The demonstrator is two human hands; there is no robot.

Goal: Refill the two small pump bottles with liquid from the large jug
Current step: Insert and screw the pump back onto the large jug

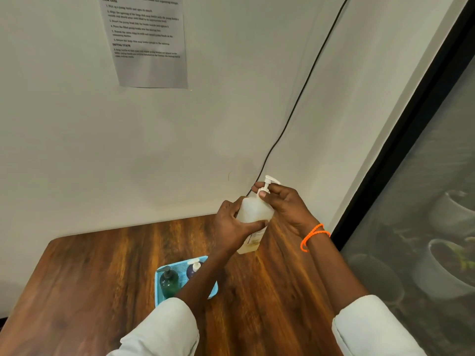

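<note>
Gripping white bottle, left hand; right hand pinches pump collar.

- The left hand is raised over the far right part of the tabletop, fingers and thumb wrapped round a bottle's body.
- The right hand is just beside it, thumb and fingertips pinching at the pump neck.
- Both forearms reach forward from rolled pale sleeves; the right wrist wears an orange band.
</note>
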